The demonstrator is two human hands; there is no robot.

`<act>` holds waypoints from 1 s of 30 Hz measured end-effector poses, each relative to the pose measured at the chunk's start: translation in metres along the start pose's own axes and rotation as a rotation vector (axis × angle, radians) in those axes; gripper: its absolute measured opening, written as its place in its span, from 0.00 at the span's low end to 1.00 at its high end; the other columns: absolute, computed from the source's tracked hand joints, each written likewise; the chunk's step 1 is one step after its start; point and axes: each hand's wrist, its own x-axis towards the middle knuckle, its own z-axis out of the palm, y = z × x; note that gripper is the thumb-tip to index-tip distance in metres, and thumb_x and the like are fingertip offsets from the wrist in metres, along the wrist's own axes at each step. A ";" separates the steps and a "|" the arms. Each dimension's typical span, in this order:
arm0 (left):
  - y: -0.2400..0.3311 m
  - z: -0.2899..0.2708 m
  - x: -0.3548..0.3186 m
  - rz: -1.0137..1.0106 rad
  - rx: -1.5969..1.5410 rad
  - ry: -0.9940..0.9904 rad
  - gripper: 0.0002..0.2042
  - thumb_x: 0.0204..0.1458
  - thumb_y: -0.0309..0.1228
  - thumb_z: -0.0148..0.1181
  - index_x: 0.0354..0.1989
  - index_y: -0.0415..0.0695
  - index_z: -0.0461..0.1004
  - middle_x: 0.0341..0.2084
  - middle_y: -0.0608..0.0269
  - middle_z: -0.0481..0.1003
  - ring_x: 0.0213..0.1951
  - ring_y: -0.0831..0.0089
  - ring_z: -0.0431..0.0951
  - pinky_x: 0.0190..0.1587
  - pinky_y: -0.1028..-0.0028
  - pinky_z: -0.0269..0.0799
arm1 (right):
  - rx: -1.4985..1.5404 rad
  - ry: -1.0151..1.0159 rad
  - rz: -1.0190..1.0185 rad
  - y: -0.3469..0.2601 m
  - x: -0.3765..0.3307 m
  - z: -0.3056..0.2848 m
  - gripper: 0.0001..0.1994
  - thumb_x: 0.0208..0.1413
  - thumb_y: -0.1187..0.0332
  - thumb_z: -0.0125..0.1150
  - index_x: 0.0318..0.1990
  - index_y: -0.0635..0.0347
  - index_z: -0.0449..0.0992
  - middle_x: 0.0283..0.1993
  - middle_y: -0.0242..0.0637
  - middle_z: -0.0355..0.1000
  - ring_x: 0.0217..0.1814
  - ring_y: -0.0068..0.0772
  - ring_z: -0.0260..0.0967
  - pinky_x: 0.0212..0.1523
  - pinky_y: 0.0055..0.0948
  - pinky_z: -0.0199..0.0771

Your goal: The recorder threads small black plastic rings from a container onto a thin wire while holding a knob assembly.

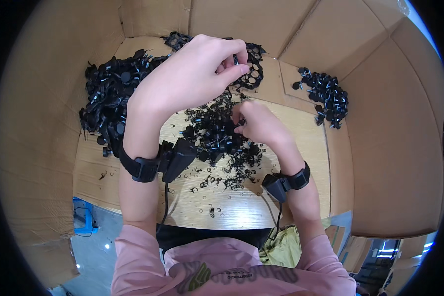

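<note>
My left hand (204, 69) is raised over the far middle of the table, in front of a black sheet full of round holes (254, 74). Its thumb and fingers are curled together around a small piece, mostly hidden, with a glint of metal. Lower and to the right, my right hand (262, 123) pinches at the edge of the central heap of black round-headed knobs with metal studs (214, 135). Whatever its fingertips grip is hidden. Small black curled scraps (239, 177) lie scattered around that heap.
A large heap of black knobs and trimmings (108, 84) sits at the left. A smaller knob pile (330, 96) lies at the far right. Tall cardboard walls (389, 138) enclose the wooden table (301, 128). Each wrist wears a strapped black device (180, 160) with a cable.
</note>
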 end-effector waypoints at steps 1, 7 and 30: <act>0.000 0.000 0.001 0.002 0.002 -0.006 0.08 0.54 0.28 0.56 0.36 0.36 0.72 0.22 0.59 0.74 0.25 0.72 0.74 0.32 0.74 0.71 | 0.032 -0.018 -0.011 -0.002 0.000 -0.008 0.12 0.38 0.79 0.68 0.33 0.68 0.75 0.33 0.46 0.75 0.35 0.41 0.74 0.38 0.33 0.73; 0.010 -0.007 -0.003 0.025 -0.090 0.077 0.09 0.53 0.30 0.58 0.37 0.36 0.73 0.27 0.60 0.76 0.30 0.73 0.76 0.38 0.75 0.72 | 0.512 0.501 -0.251 -0.038 -0.022 -0.066 0.14 0.38 0.81 0.67 0.36 0.64 0.75 0.32 0.37 0.72 0.31 0.27 0.69 0.36 0.23 0.72; 0.067 0.008 -0.008 0.045 -1.029 0.111 0.10 0.47 0.16 0.59 0.39 0.32 0.71 0.35 0.55 0.76 0.37 0.73 0.78 0.43 0.75 0.75 | 0.437 0.873 -0.572 -0.070 -0.084 -0.103 0.19 0.44 0.88 0.63 0.44 0.69 0.68 0.49 0.55 0.69 0.53 0.46 0.70 0.51 0.36 0.76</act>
